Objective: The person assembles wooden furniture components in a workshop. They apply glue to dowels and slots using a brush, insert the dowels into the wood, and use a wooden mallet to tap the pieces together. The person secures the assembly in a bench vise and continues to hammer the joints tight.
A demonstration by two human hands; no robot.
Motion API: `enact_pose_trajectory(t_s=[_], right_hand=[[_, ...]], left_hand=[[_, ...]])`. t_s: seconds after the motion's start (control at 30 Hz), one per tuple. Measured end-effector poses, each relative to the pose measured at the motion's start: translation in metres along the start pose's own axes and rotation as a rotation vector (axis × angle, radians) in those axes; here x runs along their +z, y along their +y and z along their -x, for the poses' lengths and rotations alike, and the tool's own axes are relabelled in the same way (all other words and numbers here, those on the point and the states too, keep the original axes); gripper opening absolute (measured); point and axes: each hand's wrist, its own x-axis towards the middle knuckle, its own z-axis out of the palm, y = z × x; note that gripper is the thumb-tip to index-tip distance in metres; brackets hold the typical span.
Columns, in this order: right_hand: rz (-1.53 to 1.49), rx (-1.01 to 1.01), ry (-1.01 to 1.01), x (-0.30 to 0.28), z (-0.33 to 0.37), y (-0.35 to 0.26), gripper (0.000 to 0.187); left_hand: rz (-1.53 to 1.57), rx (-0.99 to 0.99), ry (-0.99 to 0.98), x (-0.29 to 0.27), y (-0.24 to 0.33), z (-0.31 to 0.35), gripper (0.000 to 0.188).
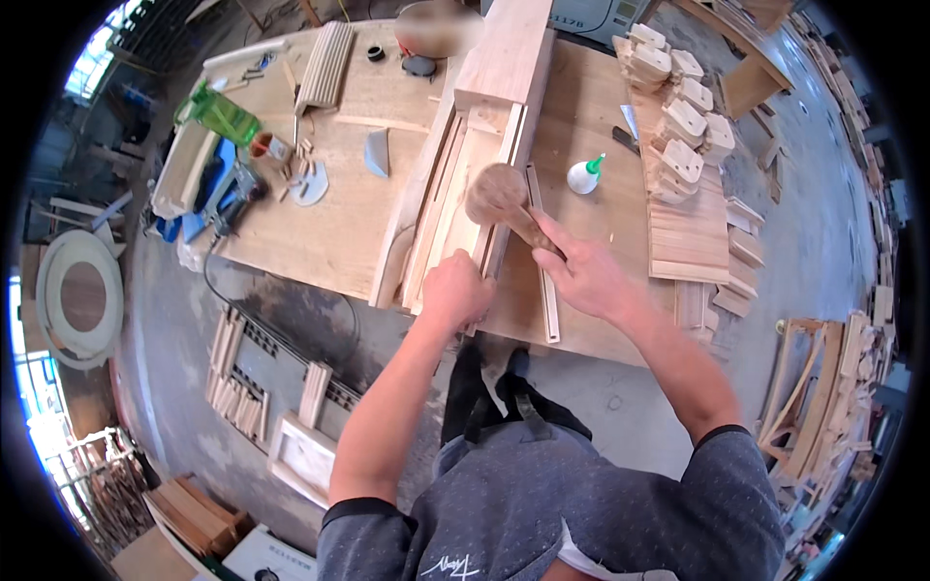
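A wooden mallet [498, 193] with a thick round head is in my right hand [585, 278], its fingers closed around the handle. The mallet head hovers over or touches a long, trough-like wooden assembly [449, 228] with grooved side rails; which of the two, I cannot tell. My left hand [457, 289] is closed at the near end of the assembly, gripping its right wooden rail [491, 244]; the fingertips are partly hidden. A large squared timber [506, 53] forms the far end of the assembly. Beside my right hand, a thin grooved wooden strip [545, 281] lies on the workbench [320, 232].
A white glue bottle [583, 177] with a green tip stands to the right. Several shaped wooden blocks [681, 167] are piled on boards [689, 237] at the right edge. A power tool [237, 198], a green bottle [225, 114] and a ribbed wooden piece [326, 66] occupy the left side.
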Motion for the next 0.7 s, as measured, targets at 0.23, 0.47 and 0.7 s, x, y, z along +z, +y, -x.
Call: enact_pose_trajectory(t_s=[0.23,0.47,0.7], right_hand=[[-0.053,0.336,0.17,0.01,0.096,0.063,0.056],[-0.12,0.47,0.13,0.012,0.124,0.069,0.049],[-0.417,0.749,0.009,0.041,0.122,0.161,0.038]], left_hand=[[0.028,-0.026,-0.048,-0.014,0.008,0.009,0.05],[-0.129,0.111,0.026,-0.003,-0.011,0.048,0.05],[-0.181,0.201,0.134,0.007,-0.029,0.066,0.051]])
